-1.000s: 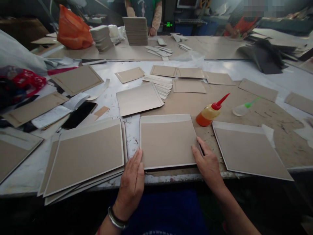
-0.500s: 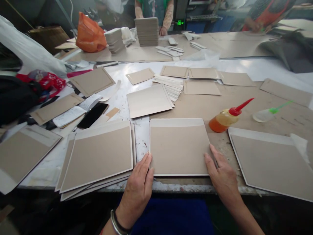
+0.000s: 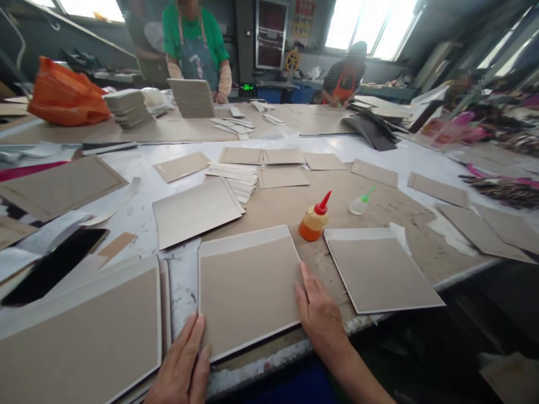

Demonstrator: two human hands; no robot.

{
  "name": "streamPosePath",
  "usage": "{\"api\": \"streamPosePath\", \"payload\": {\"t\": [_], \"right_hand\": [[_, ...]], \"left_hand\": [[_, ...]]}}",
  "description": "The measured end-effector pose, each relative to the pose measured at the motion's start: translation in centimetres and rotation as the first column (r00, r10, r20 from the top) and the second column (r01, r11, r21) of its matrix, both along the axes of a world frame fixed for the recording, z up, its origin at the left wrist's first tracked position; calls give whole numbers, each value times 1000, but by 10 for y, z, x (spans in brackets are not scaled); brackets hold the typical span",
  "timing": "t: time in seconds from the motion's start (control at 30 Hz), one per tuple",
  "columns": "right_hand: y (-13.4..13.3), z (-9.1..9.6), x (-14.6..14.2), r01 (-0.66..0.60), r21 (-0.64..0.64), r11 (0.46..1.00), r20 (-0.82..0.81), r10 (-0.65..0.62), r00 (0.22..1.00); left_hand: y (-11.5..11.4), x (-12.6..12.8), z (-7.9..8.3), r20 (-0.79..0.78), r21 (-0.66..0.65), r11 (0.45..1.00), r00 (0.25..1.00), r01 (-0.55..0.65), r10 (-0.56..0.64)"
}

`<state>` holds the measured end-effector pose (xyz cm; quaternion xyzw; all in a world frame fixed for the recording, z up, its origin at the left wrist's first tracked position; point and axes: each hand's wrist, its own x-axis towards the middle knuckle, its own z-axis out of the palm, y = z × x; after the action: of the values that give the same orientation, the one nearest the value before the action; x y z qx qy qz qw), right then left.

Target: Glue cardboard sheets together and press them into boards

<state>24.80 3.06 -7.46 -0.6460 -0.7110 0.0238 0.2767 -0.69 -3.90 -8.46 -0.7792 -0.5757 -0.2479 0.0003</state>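
In front of me lies a flat tan board (image 3: 248,292) with a pale strip along its far edge. My left hand (image 3: 181,359) rests against its left edge, fingers stretched out. At the right edge, my right hand (image 3: 318,306) touches the board with extended fingers, thumb apart from the index finger. A stack of similar boards (image 3: 96,325) lies left of my left hand. To the right of my right hand is another tan board with a pale border (image 3: 379,269). The undersides of both hands are hidden.
A squeeze bottle of orange liquid (image 3: 312,223) and a small green-tipped bottle (image 3: 359,205) stand beyond the boards. A black phone (image 3: 54,264) lies left. Smaller tan panels (image 3: 283,177) and pale strips (image 3: 238,177) spread behind. A person in green (image 3: 196,50) stands across the table.
My view has swung right and up, showing more of the room and the table's right side. Both hands stay at the same board's edges.
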Motion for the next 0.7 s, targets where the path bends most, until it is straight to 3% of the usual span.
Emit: {"api": "streamPosePath", "payload": {"t": [0.2, 0.33, 0.43, 0.53, 0.7], "right_hand": [[1, -1, -2, -3, 33, 999, 13, 2, 1000], [2, 2, 2, -24, -6, 1000, -54, 24, 998], [4, 15, 15, -121, -141, 983, -209, 90, 974], [10, 33, 27, -142, -249, 958, -300, 63, 952], [32, 58, 23, -202, -160, 966, -153, 178, 972]], "left_hand": [[7, -5, -1, -70, 103, 992, 995, 77, -70], [12, -5, 9, -131, 167, 980, 988, 109, -87], [13, -2, 19, -143, 175, 978, 986, 109, -84], [12, 0, 25, -147, 140, 985, 986, 100, -80], [10, 1, 24, -121, 139, 986, 990, 89, -72]]}}
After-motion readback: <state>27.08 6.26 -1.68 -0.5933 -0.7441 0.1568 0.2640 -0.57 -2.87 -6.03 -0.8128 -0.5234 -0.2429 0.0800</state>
